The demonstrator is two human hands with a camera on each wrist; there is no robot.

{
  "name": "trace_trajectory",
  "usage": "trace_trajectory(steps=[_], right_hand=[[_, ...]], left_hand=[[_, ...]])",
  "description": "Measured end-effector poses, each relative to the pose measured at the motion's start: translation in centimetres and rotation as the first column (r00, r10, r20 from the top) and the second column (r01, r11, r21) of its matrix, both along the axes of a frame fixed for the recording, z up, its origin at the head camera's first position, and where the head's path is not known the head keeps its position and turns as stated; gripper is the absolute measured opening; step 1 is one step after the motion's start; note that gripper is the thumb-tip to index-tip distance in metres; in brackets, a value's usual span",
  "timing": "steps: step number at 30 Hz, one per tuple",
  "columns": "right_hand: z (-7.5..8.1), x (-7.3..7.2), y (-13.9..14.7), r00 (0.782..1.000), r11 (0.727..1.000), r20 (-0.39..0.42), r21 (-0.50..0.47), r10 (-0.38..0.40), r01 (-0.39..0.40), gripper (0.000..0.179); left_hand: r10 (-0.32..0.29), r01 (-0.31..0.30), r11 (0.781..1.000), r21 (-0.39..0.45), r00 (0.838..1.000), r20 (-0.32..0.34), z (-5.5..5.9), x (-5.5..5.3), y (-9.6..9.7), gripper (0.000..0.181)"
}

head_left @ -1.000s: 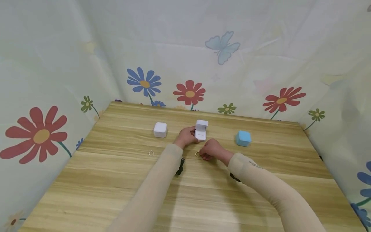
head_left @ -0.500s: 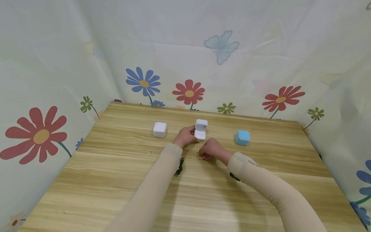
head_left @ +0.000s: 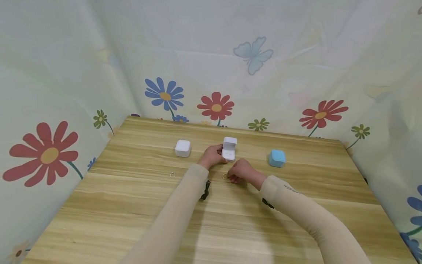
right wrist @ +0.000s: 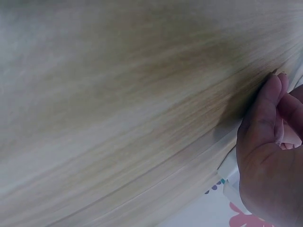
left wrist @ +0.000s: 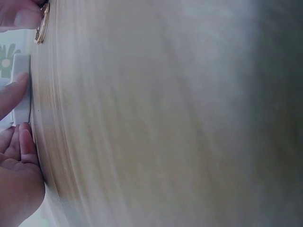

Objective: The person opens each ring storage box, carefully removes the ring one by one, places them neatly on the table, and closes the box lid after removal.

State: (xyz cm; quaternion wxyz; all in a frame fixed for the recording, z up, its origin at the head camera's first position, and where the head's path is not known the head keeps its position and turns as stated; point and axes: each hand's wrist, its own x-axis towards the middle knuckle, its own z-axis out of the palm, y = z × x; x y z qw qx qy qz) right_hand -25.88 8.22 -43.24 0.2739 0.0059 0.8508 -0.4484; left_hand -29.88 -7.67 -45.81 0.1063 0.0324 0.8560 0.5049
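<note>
A small white ring box stands with its lid up near the middle of the table. My left hand grips its left side, the thumb on its near face in the left wrist view. Just in front, my right hand pinches a gold ring at the tabletop between thumb and forefinger. In the right wrist view those fingertips meet, and they hide most of the ring. Another ring, with a small stone, lies to the left of my left forearm.
A closed white box sits at the back left, and a closed light-blue box at the back right. The wood-grain table meets flower-printed cloth at its back and sides.
</note>
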Motion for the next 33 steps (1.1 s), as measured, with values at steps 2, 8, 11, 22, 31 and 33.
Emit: trace_trajectory(steps=[2,8,11,22,31,33], right_hand=[[-0.1,0.1,0.1,1.0,1.0,-0.001,-0.002,0.001,-0.001,0.011],[-0.2,0.2,0.2,1.0,0.999,0.018,-0.04,-0.019,0.02,0.01],[-0.2,0.3,0.4,0.999,0.998,0.03,-0.063,-0.027,0.029,0.012],[-0.2,0.4,1.3,0.998,0.991,0.065,-0.132,0.023,-0.015,0.019],[0.8,-0.3,2.8,0.994,0.979,0.106,-0.202,0.039,-0.017,0.029],[1.2,-0.4,3.0,0.994,0.983,0.1,-0.184,0.045,-0.025,0.031]], left_hand=[[0.003,-0.003,1.0,0.0,1.0,0.003,0.0,0.0,0.0,0.075],[0.007,-0.007,1.0,0.0,1.0,0.003,-0.1,0.0,0.2,0.076],[0.008,-0.008,1.0,0.001,1.0,0.003,-0.2,-0.1,0.2,0.077],[0.012,-0.012,1.0,0.007,1.0,0.007,-0.3,-0.1,0.3,0.078],[0.021,-0.02,1.0,-0.011,1.0,0.007,-0.5,-0.5,0.2,0.08],[0.025,-0.025,1.0,-0.012,1.0,0.009,-0.6,-0.6,0.2,0.08]])
